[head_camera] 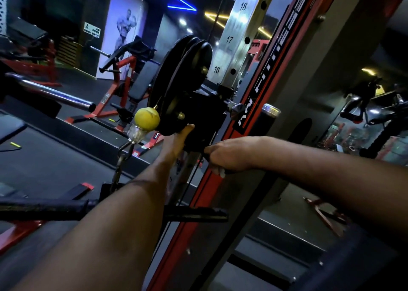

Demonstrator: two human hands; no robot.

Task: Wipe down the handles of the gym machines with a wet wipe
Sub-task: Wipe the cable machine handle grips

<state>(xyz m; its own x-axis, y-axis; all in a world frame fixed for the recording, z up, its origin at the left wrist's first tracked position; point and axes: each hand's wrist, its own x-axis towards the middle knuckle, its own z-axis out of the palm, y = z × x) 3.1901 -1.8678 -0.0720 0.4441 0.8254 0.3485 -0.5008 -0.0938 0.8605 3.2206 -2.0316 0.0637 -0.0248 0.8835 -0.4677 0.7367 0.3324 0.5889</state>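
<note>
The left hand [176, 140] reaches up to the black pulley carriage [194, 114]. Just right of it, the right hand [227, 156] grips a dark handle [206, 152]. A yellow ball [147, 118] hangs to the left.

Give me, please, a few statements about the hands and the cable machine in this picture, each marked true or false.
1. The yellow ball hangs on the cable above a chain. True.
2. The right hand hangs idle, away from the machine. False: its fingers are curled round a dark part beside the red post.
3. The silver post shows the numbers 16, 17 and 18. True.
4. The left hand rests on the black bar low in the picture. False: it reaches up to the black pulley block.
5. The pulley wheels are bright red. False: they are black.
</note>
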